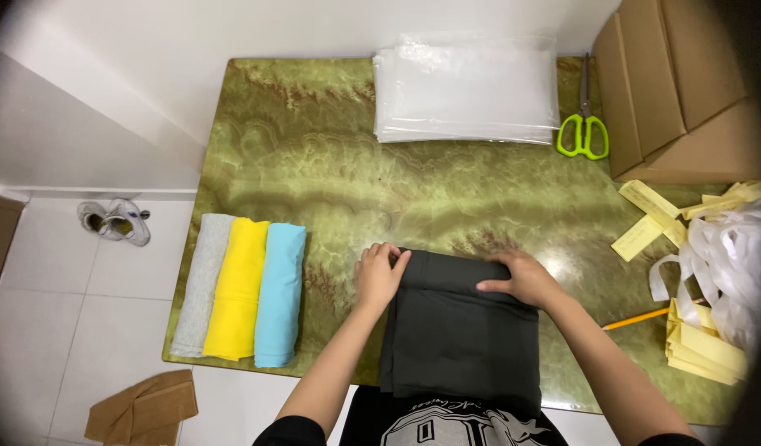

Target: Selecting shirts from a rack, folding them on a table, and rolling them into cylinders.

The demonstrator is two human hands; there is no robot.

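Note:
A dark grey folded garment (459,339) lies on the green marbled table (331,165) at the near edge. My left hand (379,275) grips its far left corner, fingers curled over the fold. My right hand (523,278) presses flat on the far right part of the fold. To the left lie three folded garments side by side: a grey one (200,283), a yellow one (238,287) and a light blue one (280,293).
A stack of clear plastic bags (466,89) lies at the table's far side, green-handled scissors (585,124) beside it. Cardboard boxes (678,83) stand at the right. Yellow paper strips (704,347), white plastic strips (732,248) and a pencil (637,319) lie near the right edge. Shoes (116,221) and cardboard (142,406) are on the floor.

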